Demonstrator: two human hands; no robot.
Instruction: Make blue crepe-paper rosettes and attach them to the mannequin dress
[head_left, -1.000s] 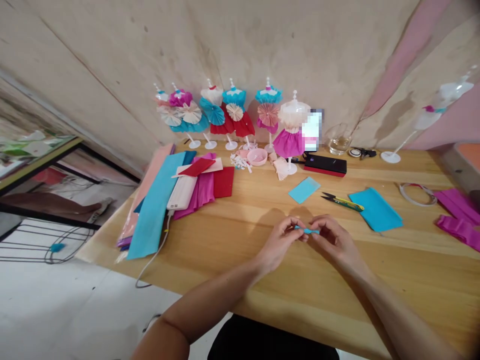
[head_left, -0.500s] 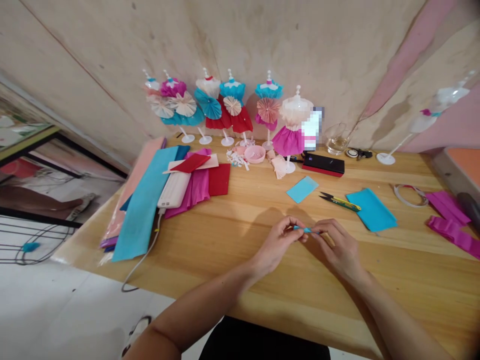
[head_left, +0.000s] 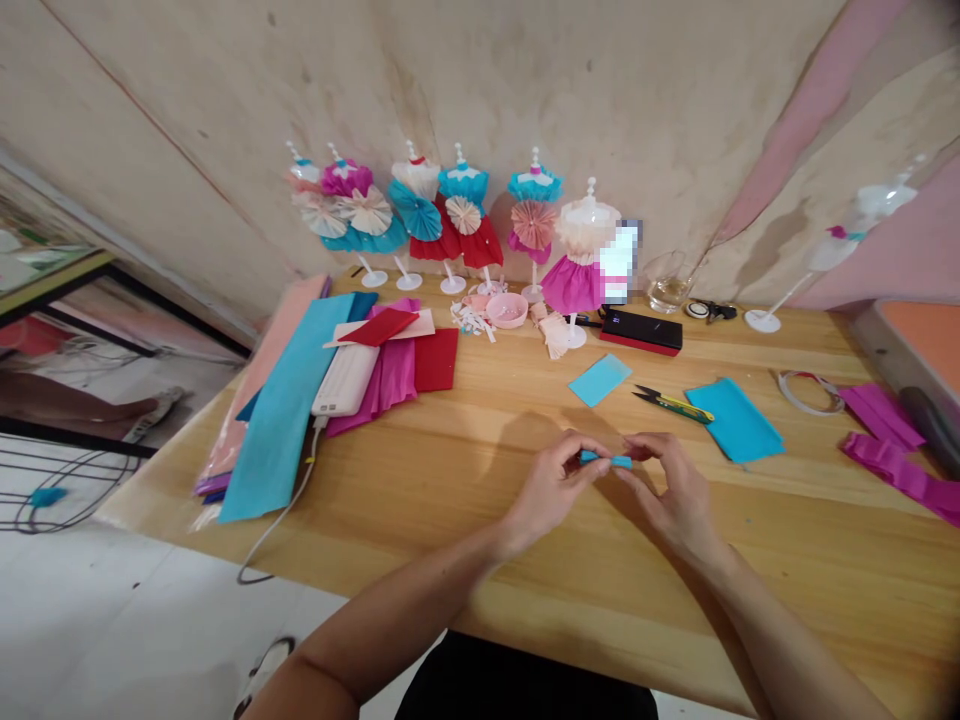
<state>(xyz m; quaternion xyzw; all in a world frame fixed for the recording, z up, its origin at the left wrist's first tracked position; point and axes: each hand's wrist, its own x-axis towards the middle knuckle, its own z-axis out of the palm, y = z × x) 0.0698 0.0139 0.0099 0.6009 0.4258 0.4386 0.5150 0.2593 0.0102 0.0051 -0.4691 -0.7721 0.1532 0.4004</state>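
My left hand (head_left: 553,485) is closed, its thumb and fingers pinching a narrow folded strip of blue crepe paper (head_left: 619,461) just above the wooden table. The strip's free end points right. Around that end my right hand (head_left: 675,495) has its thumb and index finger apart, very near the paper; whether a fingertip touches it is hard to make out. Beyond the hands lie a small light-blue paper rectangle (head_left: 600,380), yellow-and-green thread snips (head_left: 675,404) with dark blades, and a folded blue crepe paper piece (head_left: 744,420).
Several small mannequins (head_left: 463,188) in paper dresses line the wall. Left lie crepe paper sheets (head_left: 281,420) under a white power bank (head_left: 345,382) with a cable. A pink bowl (head_left: 507,311), black box (head_left: 642,331), glass (head_left: 669,285) and magenta strips (head_left: 900,470) are also on the table (head_left: 420,510).
My right thumb and index finger have parted from the strip's right end, which now shows more. My left hand keeps its pinch. The view has shifted slightly.
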